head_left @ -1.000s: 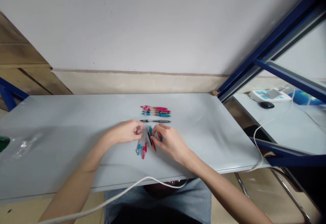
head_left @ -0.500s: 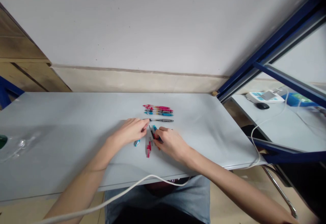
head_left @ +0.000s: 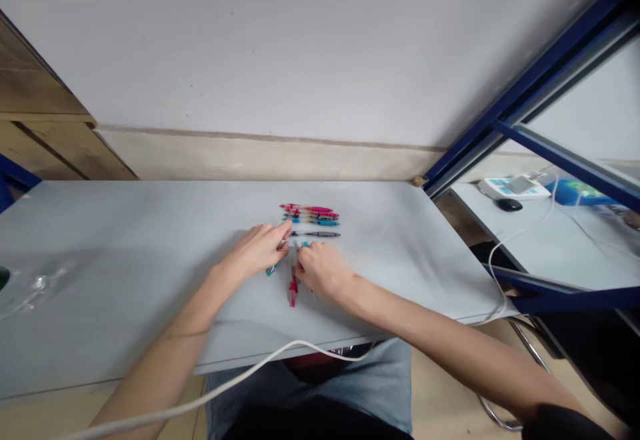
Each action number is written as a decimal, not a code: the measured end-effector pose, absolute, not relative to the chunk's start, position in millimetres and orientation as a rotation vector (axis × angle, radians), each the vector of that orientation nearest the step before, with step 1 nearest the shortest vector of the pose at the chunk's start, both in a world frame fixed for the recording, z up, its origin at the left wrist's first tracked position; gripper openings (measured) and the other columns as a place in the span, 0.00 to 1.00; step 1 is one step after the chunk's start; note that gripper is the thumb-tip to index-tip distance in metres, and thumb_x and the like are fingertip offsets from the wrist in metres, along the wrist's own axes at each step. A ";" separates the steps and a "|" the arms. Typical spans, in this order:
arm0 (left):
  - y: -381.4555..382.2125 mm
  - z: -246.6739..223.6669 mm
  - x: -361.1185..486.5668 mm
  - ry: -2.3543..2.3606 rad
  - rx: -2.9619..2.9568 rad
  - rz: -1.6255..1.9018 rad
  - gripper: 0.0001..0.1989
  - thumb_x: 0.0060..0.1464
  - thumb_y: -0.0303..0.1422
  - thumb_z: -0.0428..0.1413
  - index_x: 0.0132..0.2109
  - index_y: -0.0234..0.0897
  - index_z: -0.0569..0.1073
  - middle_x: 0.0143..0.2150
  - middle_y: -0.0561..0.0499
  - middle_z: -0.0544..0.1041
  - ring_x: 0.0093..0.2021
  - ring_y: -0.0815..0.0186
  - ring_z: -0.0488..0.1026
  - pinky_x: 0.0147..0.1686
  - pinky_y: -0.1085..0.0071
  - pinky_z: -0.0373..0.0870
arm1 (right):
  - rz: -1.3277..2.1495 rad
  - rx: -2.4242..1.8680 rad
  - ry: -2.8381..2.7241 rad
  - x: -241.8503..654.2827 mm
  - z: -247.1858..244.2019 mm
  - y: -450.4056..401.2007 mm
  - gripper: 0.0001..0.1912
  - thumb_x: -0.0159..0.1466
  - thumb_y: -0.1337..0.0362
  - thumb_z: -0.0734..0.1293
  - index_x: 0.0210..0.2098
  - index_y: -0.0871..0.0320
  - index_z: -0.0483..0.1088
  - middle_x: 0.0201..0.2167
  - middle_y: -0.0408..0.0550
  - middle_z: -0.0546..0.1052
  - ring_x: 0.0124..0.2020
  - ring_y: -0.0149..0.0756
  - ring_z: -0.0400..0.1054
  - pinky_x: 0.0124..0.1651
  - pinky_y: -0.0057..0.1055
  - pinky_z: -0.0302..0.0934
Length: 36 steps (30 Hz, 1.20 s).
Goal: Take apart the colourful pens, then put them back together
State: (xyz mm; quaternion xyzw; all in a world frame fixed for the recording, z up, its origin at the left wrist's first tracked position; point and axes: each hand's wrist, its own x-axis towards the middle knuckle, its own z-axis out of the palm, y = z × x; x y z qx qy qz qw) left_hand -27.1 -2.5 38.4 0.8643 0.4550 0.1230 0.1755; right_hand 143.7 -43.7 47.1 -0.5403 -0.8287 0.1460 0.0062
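Observation:
Several pens, pink ones (head_left: 320,209), dark ones and a blue one (head_left: 327,223), lie side by side across the grey table. Just below them is a separate grey-black pen (head_left: 323,234). My left hand (head_left: 263,247) is closed at the left of this pen, its fingers pinched round a blue pen part (head_left: 271,270) that sticks out beneath. My right hand (head_left: 325,268) is closed over some loose pen parts; what its fingers grip is hidden. Between the hands lies a clear and red pen part (head_left: 293,290).
A white cable (head_left: 260,367) crosses near the table's front edge (head_left: 240,362). Clear plastic (head_left: 37,290) lies at the far left. To the right, past a blue metal frame (head_left: 560,153), a second table holds a black mouse (head_left: 510,205) and a white device (head_left: 515,187).
My left hand has moved slightly up, with the blue part. My right hand has shifted a little left and up, its fingers now covering the parts that showed beside them.

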 end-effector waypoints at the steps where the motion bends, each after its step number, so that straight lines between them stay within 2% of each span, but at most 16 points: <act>1: -1.9 37.5 -27.3 1.283 2.442 0.359 0.04 0.58 0.27 0.52 0.40 0.43 0.67 0.24 0.56 0.70 0.23 0.64 0.67 0.25 0.70 0.54 | 0.441 -1.709 -2.610 141.4 47.7 -42.2 0.08 0.63 0.72 0.68 0.30 0.61 0.79 0.28 0.56 0.80 0.33 0.42 0.76 0.35 0.31 0.61; 8: 3.6 33.8 -29.1 1.263 2.322 0.552 0.04 0.59 0.29 0.53 0.38 0.43 0.64 0.23 0.59 0.68 0.23 0.67 0.66 0.27 0.72 0.58 | 0.405 -1.792 -2.582 141.1 62.3 -30.0 0.06 0.59 0.75 0.69 0.29 0.61 0.77 0.29 0.56 0.79 0.33 0.44 0.75 0.35 0.33 0.61; 11: 4.2 34.8 -30.2 1.249 2.231 0.698 0.04 0.60 0.31 0.54 0.39 0.43 0.64 0.24 0.60 0.69 0.22 0.69 0.66 0.27 0.73 0.61 | 0.448 -1.732 -2.427 157.3 73.1 -21.9 0.09 0.57 0.74 0.66 0.22 0.60 0.72 0.23 0.53 0.76 0.27 0.39 0.71 0.30 0.32 0.57; 13: 4.1 34.7 -30.5 1.223 2.180 0.781 0.06 0.60 0.32 0.55 0.44 0.43 0.66 0.25 0.60 0.72 0.23 0.69 0.69 0.29 0.74 0.64 | 0.653 -1.593 -2.219 169.4 77.4 -14.8 0.09 0.57 0.72 0.66 0.21 0.58 0.68 0.19 0.47 0.74 0.23 0.34 0.67 0.27 0.30 0.54; 16: 4.5 31.2 -29.6 1.152 2.157 0.868 0.13 0.61 0.33 0.58 0.52 0.43 0.69 0.31 0.58 0.78 0.30 0.68 0.75 0.36 0.72 0.71 | 1.066 -1.293 -1.780 181.8 74.4 -3.4 0.09 0.61 0.64 0.66 0.25 0.58 0.67 0.20 0.43 0.75 0.19 0.28 0.65 0.24 0.26 0.55; 19: 6.2 23.4 -27.6 1.103 2.190 0.949 0.14 0.61 0.34 0.60 0.54 0.42 0.74 0.38 0.53 0.82 0.36 0.65 0.79 0.42 0.70 0.74 | 1.296 -1.128 -1.468 185.8 61.6 5.4 0.11 0.61 0.57 0.68 0.32 0.58 0.67 0.26 0.47 0.80 0.17 0.28 0.67 0.18 0.23 0.52; 21: 7.5 17.6 -26.0 1.090 2.207 0.995 0.10 0.62 0.34 0.61 0.50 0.41 0.77 0.40 0.51 0.82 0.38 0.64 0.80 0.43 0.69 0.75 | 1.333 -1.068 -1.398 186.8 51.2 9.2 0.12 0.61 0.57 0.69 0.34 0.59 0.67 0.29 0.50 0.81 0.18 0.30 0.71 0.16 0.22 0.51; 24: 8.3 11.1 -23.3 1.075 2.214 1.006 0.05 0.62 0.34 0.61 0.43 0.39 0.78 0.41 0.49 0.82 0.37 0.65 0.79 0.42 0.70 0.75 | 1.303 -1.002 -1.346 189.2 37.6 12.6 0.09 0.62 0.59 0.69 0.34 0.59 0.67 0.26 0.46 0.80 0.18 0.29 0.72 0.18 0.21 0.55; 28: 6.4 9.6 -18.3 1.077 2.208 1.027 0.03 0.62 0.32 0.60 0.43 0.38 0.77 0.38 0.51 0.82 0.35 0.67 0.79 0.41 0.71 0.75 | 1.281 -0.985 -1.300 190.0 27.3 10.4 0.08 0.63 0.61 0.68 0.33 0.57 0.65 0.22 0.41 0.77 0.17 0.29 0.70 0.21 0.24 0.61; 31: 2.5 13.9 -13.3 1.067 2.174 1.074 0.04 0.61 0.28 0.59 0.43 0.38 0.77 0.37 0.53 0.82 0.34 0.69 0.79 0.40 0.74 0.75 | 1.346 -0.934 -1.378 186.2 25.9 2.6 0.09 0.63 0.60 0.70 0.33 0.57 0.68 0.24 0.41 0.75 0.20 0.29 0.71 0.24 0.25 0.64; 34: -1.4 20.2 -9.2 1.091 2.157 1.130 0.05 0.61 0.26 0.59 0.43 0.38 0.77 0.36 0.54 0.81 0.33 0.71 0.78 0.39 0.76 0.74 | 1.413 -0.897 -1.397 183.6 28.0 -3.5 0.11 0.63 0.58 0.73 0.40 0.57 0.72 0.26 0.40 0.74 0.20 0.27 0.68 0.22 0.24 0.61; 36: -2.9 23.1 -7.6 1.106 2.154 1.151 0.04 0.61 0.26 0.60 0.43 0.38 0.77 0.36 0.55 0.81 0.33 0.71 0.77 0.40 0.76 0.73 | 1.462 -0.877 -1.301 184.5 29.7 -3.8 0.15 0.64 0.55 0.73 0.45 0.56 0.70 0.28 0.41 0.75 0.21 0.28 0.68 0.19 0.23 0.57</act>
